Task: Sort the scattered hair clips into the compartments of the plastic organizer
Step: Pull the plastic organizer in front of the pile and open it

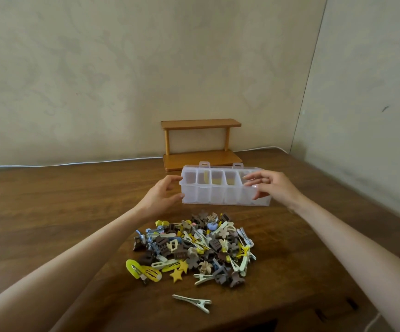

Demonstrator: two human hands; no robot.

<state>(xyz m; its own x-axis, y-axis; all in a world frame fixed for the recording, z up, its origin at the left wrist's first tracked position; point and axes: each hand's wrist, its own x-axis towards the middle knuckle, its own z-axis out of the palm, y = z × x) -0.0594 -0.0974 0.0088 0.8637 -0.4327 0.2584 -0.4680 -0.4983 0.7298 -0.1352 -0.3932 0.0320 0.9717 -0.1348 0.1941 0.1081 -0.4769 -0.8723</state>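
Clear plastic compartment organizer (218,196) sits on the brown wooden surface (50,200), at the back, just in front of a small two-tier wooden shelf (201,144). Left grip (163,195) is curled round its left end, thumb low and fingers on top. Right grip (270,185) pinches near the right end the same way. The mixed pile of hair clips (194,245) lies between the forearms, apart from the box. One cream alligator clip (193,303) lies alone nearer the front edge. White cable (74,163) runs along the wall.
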